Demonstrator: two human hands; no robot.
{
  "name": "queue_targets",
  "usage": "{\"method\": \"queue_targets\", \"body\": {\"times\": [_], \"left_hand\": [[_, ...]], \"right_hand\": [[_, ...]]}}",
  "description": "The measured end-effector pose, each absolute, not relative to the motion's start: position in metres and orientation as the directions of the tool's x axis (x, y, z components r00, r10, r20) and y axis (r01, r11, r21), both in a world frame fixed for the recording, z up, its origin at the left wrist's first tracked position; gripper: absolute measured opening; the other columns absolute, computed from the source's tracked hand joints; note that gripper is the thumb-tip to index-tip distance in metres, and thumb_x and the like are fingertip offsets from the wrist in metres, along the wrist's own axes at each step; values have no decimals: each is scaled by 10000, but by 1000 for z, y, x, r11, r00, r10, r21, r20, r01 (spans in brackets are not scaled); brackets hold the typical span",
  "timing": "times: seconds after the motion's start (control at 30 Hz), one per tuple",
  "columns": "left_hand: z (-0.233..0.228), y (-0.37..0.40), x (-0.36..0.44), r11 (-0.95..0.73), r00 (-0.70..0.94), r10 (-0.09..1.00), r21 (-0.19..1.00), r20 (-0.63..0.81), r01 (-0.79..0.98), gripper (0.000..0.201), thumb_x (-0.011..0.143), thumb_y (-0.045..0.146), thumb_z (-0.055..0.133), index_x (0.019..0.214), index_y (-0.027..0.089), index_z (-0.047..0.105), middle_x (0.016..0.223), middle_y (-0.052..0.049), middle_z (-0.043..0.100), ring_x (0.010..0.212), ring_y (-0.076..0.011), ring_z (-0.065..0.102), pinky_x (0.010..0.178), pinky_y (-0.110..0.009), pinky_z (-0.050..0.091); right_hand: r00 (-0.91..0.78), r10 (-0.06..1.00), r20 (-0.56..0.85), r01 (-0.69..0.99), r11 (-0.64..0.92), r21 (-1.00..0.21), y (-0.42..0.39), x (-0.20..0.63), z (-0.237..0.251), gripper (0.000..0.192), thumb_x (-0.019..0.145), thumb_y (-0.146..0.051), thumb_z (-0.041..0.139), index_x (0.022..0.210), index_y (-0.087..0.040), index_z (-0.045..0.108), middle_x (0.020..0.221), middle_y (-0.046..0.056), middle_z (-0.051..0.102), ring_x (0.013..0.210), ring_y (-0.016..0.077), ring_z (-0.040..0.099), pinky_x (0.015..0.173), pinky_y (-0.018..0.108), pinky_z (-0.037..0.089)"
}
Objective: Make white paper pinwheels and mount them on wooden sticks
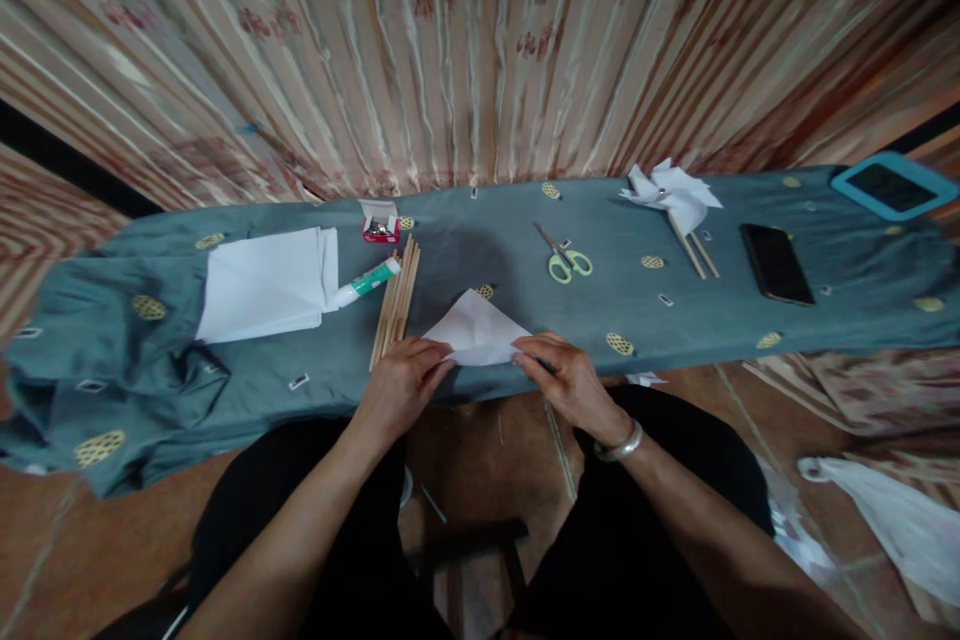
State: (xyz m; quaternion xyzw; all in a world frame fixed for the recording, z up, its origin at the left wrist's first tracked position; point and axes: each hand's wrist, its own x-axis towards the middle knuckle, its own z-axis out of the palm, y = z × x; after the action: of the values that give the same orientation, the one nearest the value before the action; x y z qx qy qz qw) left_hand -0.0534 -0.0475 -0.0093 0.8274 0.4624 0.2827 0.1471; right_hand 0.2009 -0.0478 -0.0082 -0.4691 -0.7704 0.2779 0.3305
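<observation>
So both hands are on one white sheet [476,328] at the near edge of the worktop [487,230], and I'll use that sheet as the middle of the clock. Left hand [409,370] pinches its corner at about 8, right hand [566,375] pinches the one at about 4, fingers closed on the paper. A third corner points at 12. There are creases in it, but I can't tell if it's properly folded over or just bent.

Done, from the looks of it: pinwheel stuff at 2 o'clock, white blades [679,192] with two sticks [691,248] poking out, so maybe two made. The sheet in hand looks early on to me: no cuts that I can see, no stick on it.

Not used yet: paper stack [262,285] between 9 and 10, loose sticks [396,305] near the left hand, tube [367,282] at 10, red box [380,231] of small metal bits between 10 and 11. Scissors [562,251] lie between 1 and 2, nobody holding them.
</observation>
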Motion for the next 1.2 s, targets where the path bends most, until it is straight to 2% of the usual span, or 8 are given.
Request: {"method": "queue_targets", "body": {"times": [0.2, 0.47, 0.67, 0.8, 0.9, 0.97, 1.07, 1.2], "left_hand": [[-7, -39, -55, -357, 315, 930, 661, 188, 660, 267, 949, 292, 520, 793, 167, 697, 831, -61, 730, 771, -180, 681, 701, -268, 495], [4, -28, -50, -265, 265, 960, 623, 95, 736, 282, 913, 286, 539, 673, 174, 640, 665, -11, 647, 606, -131, 575, 607, -234, 395], [0, -26, -46, -264, 295, 954, 608, 52, 749, 280, 921, 271, 514, 708, 175, 667, 624, 2, 646, 556, -126, 559, 565, -228, 388], [-6, -27, -47, -280, 277, 956, 570, 95, 772, 188, 914, 265, 543, 925, 174, 707, 784, -32, 730, 669, -162, 655, 645, -253, 483], [0, -31, -45, -327, 262, 944, 468, 200, 821, 312, 922, 247, 544, 1198, 130, 629, 968, -96, 738, 864, -225, 687, 797, -346, 547], [6, -37, -39, -414, 315, 899, 358, 303, 837, 346, 944, 217, 502, 1263, 117, 587, 1187, -150, 684, 1110, -276, 627, 972, -443, 505], [7, -49, -24, -562, 461, 809, 253, 364, 787, 354, 972, 189, 432, 1301, 138, 551, 1411, -142, 558, 1370, -288, 446, 1119, -501, 393], [-6, -62, -4, -614, 554, 785, 226, 278, 756, 423, 971, 204, 433, 1376, 87, 462, 1455, -191, 507, 1416, -306, 395, 1147, -531, 353]], "right_hand": [[-204, 973, 104, 551, 202, -809, -31, 196, -12, 205, 909, -347, 582, 908, -203, 728, 840, 27, 741, 776, 185, 674, 734, 290, 487], [-175, 983, 51, 563, 143, -814, -18, 198, -15, 241, 885, -381, 576, 875, -195, 729, 784, 19, 743, 707, 170, 664, 656, 265, 464], [-192, 981, 41, 674, 162, -720, -13, 203, -6, 186, 875, -327, 592, 835, -215, 736, 764, 10, 757, 678, 166, 675, 631, 257, 460], [-167, 984, 62, 744, 167, -647, -15, 202, -2, 161, 869, -315, 609, 867, -222, 740, 771, 18, 764, 668, 174, 683, 638, 263, 476], [-168, 983, 72, 763, 176, -622, -15, 200, -1, 149, 866, -298, 617, 904, -225, 741, 815, 27, 774, 707, 188, 700, 672, 275, 490], [-182, 981, 71, 767, 187, -614, -15, 199, 0, 149, 872, -293, 616, 913, -224, 741, 833, 31, 775, 735, 195, 709, 691, 279, 493], [-196, 979, 57, 775, 190, -602, -12, 198, 2, 144, 875, -282, 619, 926, -221, 740, 852, 32, 778, 773, 200, 719, 706, 279, 495], [-207, 978, 37, 800, 191, -568, -6, 195, 3, 130, 872, -269, 627, 917, -220, 739, 856, 29, 781, 795, 203, 725, 717, 280, 494]]}}
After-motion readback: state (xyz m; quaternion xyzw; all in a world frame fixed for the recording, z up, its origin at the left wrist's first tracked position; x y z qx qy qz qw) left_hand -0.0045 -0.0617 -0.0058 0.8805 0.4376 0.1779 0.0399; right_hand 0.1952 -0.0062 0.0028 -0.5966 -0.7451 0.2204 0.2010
